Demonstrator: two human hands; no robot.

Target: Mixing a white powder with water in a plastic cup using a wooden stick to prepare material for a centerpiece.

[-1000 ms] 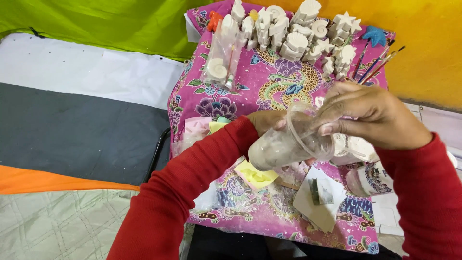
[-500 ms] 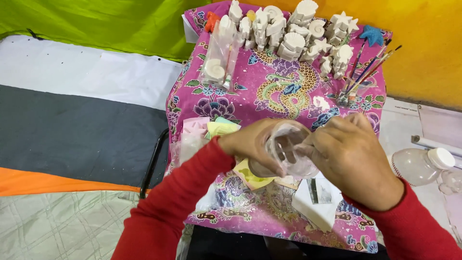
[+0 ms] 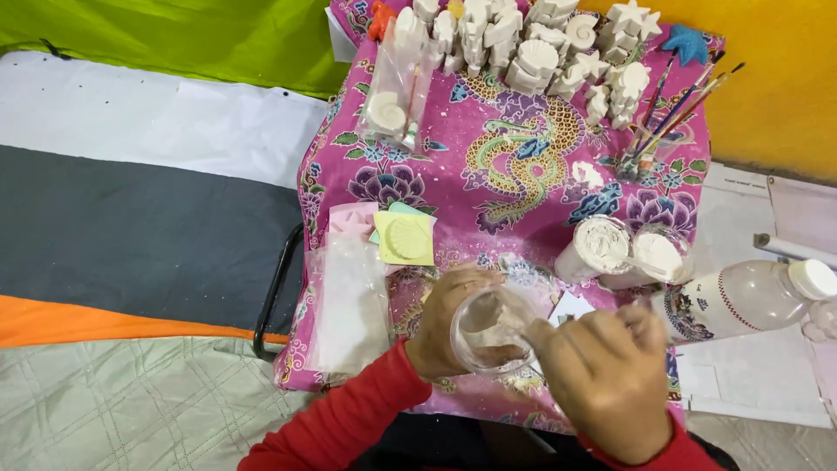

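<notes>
Clear plastic cup (image 3: 493, 330) with pale paste just below the yellow shell mould (image 3: 406, 238) — probably light, thin-walled, squashable, best held round its side — left hand (image 3: 453, 324) wrapped about it, right hand (image 3: 610, 384) curled at its rim, grasp unclear.

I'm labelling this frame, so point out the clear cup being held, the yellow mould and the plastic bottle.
clear cup (image 3: 491, 331), head view, on its open inside near the rim.
yellow mould (image 3: 405, 237), head view, on the round shell imprint in its middle.
plastic bottle (image 3: 741, 301), head view, on the clear side wall of its body.
</notes>
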